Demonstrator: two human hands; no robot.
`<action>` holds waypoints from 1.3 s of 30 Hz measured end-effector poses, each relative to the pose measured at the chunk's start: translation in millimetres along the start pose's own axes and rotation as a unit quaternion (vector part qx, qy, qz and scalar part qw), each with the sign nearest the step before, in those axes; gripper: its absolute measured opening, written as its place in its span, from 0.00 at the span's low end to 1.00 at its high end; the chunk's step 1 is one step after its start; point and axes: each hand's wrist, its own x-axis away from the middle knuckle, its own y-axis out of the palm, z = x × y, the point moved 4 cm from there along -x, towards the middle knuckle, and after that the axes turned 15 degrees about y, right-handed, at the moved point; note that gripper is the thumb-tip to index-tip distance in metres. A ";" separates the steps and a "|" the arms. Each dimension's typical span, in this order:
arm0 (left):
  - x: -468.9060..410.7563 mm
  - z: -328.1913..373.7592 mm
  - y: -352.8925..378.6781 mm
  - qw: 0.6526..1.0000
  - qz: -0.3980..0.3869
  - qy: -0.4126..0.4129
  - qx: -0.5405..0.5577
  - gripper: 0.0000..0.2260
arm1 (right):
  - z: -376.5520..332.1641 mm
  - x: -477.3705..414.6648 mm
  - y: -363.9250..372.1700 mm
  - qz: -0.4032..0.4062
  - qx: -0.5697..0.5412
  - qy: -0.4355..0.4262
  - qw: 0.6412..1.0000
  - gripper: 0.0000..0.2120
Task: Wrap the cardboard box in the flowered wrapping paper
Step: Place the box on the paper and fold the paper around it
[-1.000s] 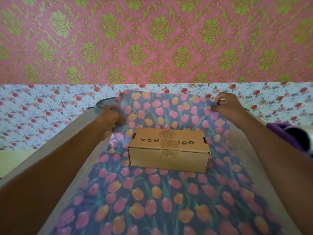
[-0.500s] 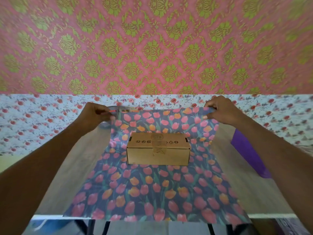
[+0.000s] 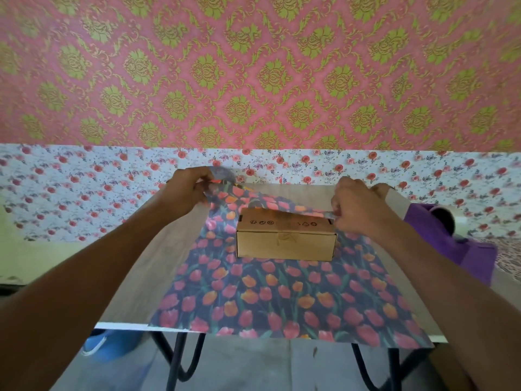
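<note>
The left hand (image 3: 186,193) and right hand (image 3: 358,206) pinch the tulip wrapping paper's (image 3: 282,294) twelve-o'clock edge, now drawn onto the cardboard box (image 3: 286,245).

A taped brown cardboard box (image 3: 286,240) lies flat mid-sheet on tulip-printed wrapping paper (image 3: 282,297), whose far edge is lifted.

the cardboard box (image 3: 286,239) sits on the wrapping paper (image 3: 282,300), which lies on the table (image 3: 158,266).
</note>
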 end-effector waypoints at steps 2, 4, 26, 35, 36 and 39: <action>3.9 -2.2 -2.2 1.000 0.000 0.001 0.004 0.20 | -12.0 4.0 -3.0 -0.064 0.001 -0.042 0.997 0.09; 9.9 -4.1 -4.2 1.000 0.009 0.002 0.013 0.17 | -22.5 5.7 -5.2 -0.136 0.005 -0.073 0.988 0.06; 28.7 -26.1 -2.1 0.937 0.042 -0.273 0.213 0.15 | -122.8 -14.0 81.8 -0.168 -0.062 -0.131 0.975 0.30; -4.5 -15.6 53.9 0.952 -0.169 -0.253 -0.030 0.14 | -121.6 -13.9 88.3 -0.132 -0.061 -0.129 0.981 0.29; -6.4 -14.9 53.0 0.951 -0.175 -0.247 -0.055 0.15 | -121.9 -14.1 87.8 -0.132 -0.064 -0.128 0.981 0.28; -7.6 -15.0 49.7 0.948 -0.185 -0.246 -0.079 0.16 | -122.0 -12.8 87.3 -0.129 -0.067 -0.129 0.981 0.29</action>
